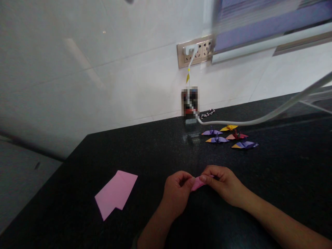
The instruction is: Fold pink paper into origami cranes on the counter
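A small folded piece of pink paper [198, 184] is pinched between my two hands just above the dark countertop. My left hand [178, 190] grips its left end with thumb and fingers. On the other side my right hand [224, 183] pinches the right part, and its fingers cover some of the paper. Flat pink paper [116, 193] lies to the left, apart from both hands. Beyond my right hand stand several folded paper cranes, among them a purple crane [217, 139], a yellow crane [229, 128] and a red crane [237, 136].
A white cable [233, 123] runs from the wall socket [198, 51] down across the back of the black countertop [145, 148]. Against the tiled wall is a pixelated object [190, 102], with a beaded strand [208, 113] beside it. The counter's left edge slopes toward me.
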`<state>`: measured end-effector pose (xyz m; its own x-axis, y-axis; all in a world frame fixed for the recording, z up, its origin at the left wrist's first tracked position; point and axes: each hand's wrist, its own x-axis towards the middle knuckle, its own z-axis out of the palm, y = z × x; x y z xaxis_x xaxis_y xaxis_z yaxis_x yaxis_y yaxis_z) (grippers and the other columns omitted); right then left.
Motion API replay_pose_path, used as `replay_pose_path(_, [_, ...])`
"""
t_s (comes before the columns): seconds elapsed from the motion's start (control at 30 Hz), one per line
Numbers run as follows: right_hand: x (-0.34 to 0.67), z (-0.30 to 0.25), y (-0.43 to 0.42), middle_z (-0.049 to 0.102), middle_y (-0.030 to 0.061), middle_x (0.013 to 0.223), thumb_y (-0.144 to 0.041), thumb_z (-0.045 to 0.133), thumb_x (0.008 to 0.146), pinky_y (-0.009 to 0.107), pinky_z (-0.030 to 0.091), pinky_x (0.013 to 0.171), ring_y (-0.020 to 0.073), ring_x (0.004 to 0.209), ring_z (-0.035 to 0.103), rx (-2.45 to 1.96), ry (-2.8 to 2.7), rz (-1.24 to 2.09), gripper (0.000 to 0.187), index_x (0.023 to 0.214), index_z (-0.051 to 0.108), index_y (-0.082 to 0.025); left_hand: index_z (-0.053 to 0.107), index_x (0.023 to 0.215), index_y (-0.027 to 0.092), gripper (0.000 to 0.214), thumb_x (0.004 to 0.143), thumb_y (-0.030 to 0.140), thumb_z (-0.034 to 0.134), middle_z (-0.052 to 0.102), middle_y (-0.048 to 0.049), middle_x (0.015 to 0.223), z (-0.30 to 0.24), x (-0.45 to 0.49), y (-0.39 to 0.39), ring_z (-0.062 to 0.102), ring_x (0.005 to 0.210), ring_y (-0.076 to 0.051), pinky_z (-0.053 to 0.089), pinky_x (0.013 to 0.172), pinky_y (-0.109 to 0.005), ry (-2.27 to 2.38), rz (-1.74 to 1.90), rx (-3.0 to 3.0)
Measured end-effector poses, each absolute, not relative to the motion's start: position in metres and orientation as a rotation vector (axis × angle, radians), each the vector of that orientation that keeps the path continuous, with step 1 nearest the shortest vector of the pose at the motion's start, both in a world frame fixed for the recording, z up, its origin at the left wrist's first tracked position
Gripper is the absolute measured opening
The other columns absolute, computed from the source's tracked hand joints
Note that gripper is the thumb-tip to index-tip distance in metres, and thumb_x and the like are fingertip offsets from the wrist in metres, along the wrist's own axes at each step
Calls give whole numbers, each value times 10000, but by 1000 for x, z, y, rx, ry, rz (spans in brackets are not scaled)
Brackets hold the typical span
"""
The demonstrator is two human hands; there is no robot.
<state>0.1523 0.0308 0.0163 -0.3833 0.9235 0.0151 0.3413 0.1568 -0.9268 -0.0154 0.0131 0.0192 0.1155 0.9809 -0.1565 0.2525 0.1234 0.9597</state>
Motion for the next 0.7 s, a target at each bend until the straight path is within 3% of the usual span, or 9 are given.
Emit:
replay_pose_path(0.17, [153,17,30,605,19,659,-275,513,771,239,428,597,127,631,566,-1123,-1844,1239,189,675,639,-173,603,698,116,186,701,297,561,566,-22,593,19,-13,12,497,553,-113,377,524,-220,1247,798,1285])
replay_pose_path(0.23, [151,16,30,606,12,683,-292,538,753,235,435,588,122,627,564,-1139,-1691,1318,147,798,627,-184,584,693,112,193,701,304,563,570,-28,592,20,-12,12,513,538,-116,391,522,-230,1258,811,1178])
replay_pose_path(0.33, [147,13,30,591,-6,687,-328,565,726,212,423,505,98,552,530,-1151,-1446,1449,244,923,560,-183,536,757,124,191,724,312,540,583,-31,634,24,-10,12,551,566,-126,421,559,-251,1231,887,966])
replay_pose_path(0.53, [145,10,30,509,-32,572,-335,571,715,196,374,464,81,504,464,-1105,-1486,1520,179,690,566,-158,536,715,130,146,707,272,568,551,1,628,20,-5,11,505,558,-93,410,565,-225,1166,1003,906])
replay_pose_path(0.7, [145,9,29,539,-8,644,-329,523,751,214,401,516,97,557,485,-1118,-1481,1460,173,768,579,-166,608,720,117,115,673,222,605,601,-28,657,17,-3,8,534,625,-116,410,622,-233,1172,988,962])
